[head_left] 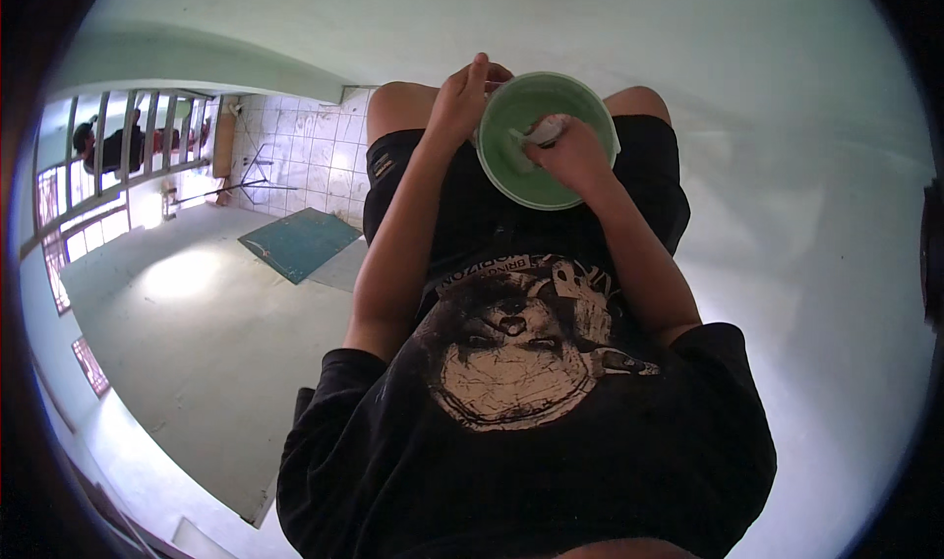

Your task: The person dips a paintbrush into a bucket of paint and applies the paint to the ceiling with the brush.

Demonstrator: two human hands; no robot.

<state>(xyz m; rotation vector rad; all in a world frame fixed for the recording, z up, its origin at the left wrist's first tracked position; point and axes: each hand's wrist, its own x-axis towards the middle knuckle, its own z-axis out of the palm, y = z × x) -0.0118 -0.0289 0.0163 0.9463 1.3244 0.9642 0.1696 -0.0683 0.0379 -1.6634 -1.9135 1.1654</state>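
Observation:
A green bucket [541, 92] with a paler rim rests on my lap, over black shorts. My left hand [460, 105] grips it at its upper left rim, thumb raised and the other fingers partly hidden. Inside the bucket, my right hand [568, 156] is closed on a small white object [546, 128] whose exact kind is unclear. Pale material around that object lies against the green interior.
A person [113, 141] is behind a railing [69, 156] at upper left. A teal board [298, 239] lies on a grey surface beside white tiles [315, 136], near a dark metal frame [256, 180]. Pale smooth surfaces surround me above and to the right.

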